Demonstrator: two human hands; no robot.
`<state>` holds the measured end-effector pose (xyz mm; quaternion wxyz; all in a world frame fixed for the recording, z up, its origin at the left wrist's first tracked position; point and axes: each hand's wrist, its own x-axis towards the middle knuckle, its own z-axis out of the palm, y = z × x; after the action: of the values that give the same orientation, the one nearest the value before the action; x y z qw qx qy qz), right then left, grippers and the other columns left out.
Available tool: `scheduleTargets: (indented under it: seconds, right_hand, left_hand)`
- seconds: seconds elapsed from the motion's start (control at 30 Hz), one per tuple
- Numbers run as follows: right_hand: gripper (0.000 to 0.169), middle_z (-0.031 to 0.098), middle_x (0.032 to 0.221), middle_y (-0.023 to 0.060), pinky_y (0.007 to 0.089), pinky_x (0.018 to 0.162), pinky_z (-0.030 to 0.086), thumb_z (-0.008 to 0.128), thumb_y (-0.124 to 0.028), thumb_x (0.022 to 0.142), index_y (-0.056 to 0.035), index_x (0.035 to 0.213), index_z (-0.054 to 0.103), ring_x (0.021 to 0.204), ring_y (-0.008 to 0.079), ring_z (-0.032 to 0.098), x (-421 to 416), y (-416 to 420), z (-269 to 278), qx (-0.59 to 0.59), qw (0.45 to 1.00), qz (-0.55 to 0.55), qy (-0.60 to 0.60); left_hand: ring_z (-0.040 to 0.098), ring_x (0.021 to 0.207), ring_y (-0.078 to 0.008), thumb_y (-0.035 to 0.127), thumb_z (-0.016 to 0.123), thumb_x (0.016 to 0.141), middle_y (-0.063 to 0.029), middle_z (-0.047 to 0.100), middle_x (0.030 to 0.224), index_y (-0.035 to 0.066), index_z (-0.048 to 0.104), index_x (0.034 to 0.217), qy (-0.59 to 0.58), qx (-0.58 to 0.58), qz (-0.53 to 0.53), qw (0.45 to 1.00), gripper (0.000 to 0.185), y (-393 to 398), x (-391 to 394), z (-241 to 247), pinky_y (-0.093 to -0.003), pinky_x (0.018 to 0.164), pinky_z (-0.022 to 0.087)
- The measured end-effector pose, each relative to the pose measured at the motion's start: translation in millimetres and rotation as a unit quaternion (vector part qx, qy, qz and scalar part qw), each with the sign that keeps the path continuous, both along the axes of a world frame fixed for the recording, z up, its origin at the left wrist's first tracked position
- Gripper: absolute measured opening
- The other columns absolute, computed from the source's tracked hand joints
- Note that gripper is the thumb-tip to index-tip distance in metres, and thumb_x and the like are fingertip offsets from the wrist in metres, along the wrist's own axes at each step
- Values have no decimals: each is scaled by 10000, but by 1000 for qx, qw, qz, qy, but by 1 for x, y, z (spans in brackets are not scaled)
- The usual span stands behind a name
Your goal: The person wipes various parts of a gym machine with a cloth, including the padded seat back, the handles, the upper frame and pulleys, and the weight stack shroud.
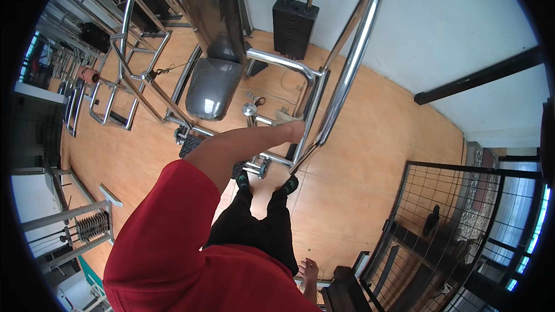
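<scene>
My left hand (pixel 295 131) reaches across to a gym machine's chrome tube frame (pixel 282 58). It presses a pale beige cloth (pixel 286 117) against the lower part of the bent tube; the fingers are partly hidden. A dark padded seat (pixel 213 89) under clear plastic lies up and left of that hand. Near the cloth stands a short chrome post (pixel 249 109) with a round cap. Down by my right side hangs my right hand (pixel 308 269), fingers apart, with nothing seen in it.
A black weight stack (pixel 295 28) stands by the white wall. A long chrome tube (pixel 353 60) slopes down beside the frame. My feet are close to the machine's textured foot plate (pixel 190 145). A black mesh barrier (pixel 451 199) is at right, more gym machines at left.
</scene>
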<state>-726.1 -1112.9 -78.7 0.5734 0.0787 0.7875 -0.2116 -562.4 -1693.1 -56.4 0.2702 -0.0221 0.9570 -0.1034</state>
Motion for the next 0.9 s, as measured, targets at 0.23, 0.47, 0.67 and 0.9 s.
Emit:
scheduleTargets:
  seconds: [0.23,0.47,0.67,0.9]
  right_hand:
    - [335,680,1096,132,332,636,536,497,-281,1023,-68,1277,546,853,222,699,-9,-52,19,-43,995,55,72]
    - [329,699,1072,116,271,550,469,521,-277,1022,-60,1265,573,813,169,691,11,-34,46,-36,995,92,36]
    - [381,655,1166,184,383,677,592,535,-261,1012,-27,1312,524,948,276,702,13,0,86,47,988,123,80]
    - [369,675,1121,166,368,651,587,502,-251,1018,-13,1299,532,926,266,704,-6,5,65,16,983,163,84]
  left_hand:
    - [642,1029,-288,231,730,771,-102,656,1103,66,496,1356,327,245,239,881,652,67,73,51,-422,901,501]
    - [585,1163,-311,322,896,589,-147,623,1187,28,470,1368,407,168,398,805,935,16,88,-9,-430,1013,441]
    - [698,970,-307,218,775,717,-126,726,957,72,674,1069,252,238,451,822,394,-14,65,-38,-417,803,559]
    - [697,941,-348,128,767,677,-150,714,958,38,718,940,253,195,463,827,283,-3,59,-27,-424,777,567]
